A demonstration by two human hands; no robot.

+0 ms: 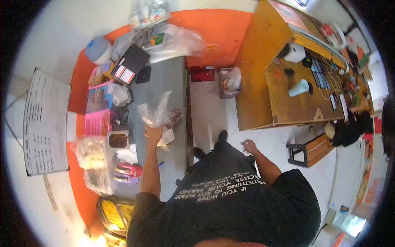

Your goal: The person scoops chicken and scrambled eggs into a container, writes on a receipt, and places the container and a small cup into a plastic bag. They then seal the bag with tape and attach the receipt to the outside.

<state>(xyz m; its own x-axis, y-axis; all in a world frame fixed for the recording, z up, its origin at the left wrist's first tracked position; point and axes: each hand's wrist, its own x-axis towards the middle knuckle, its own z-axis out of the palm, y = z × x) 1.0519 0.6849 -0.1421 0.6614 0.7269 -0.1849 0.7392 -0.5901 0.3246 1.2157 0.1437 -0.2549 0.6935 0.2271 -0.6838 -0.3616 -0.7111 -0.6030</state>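
My left hand [153, 133] is over the grey table [158, 82], its fingers closed at the lower edge of a clear plastic bag [154, 115]. Just right of that bag lies another bag with dark reddish contents [173, 117], and white paper [166, 136] sits below it. My right hand [249, 146] hangs in the air over the floor, away from the table, its fingers apart and holding nothing.
Along the table's left side stand a pink basket [98, 122], a metal container [119, 140], staplers [128, 169] and filled plastic bags [92, 154]. A wooden desk [255, 90] bears a cup [298, 88]. Beyond a wooden bench [309, 150] is another person [349, 128].
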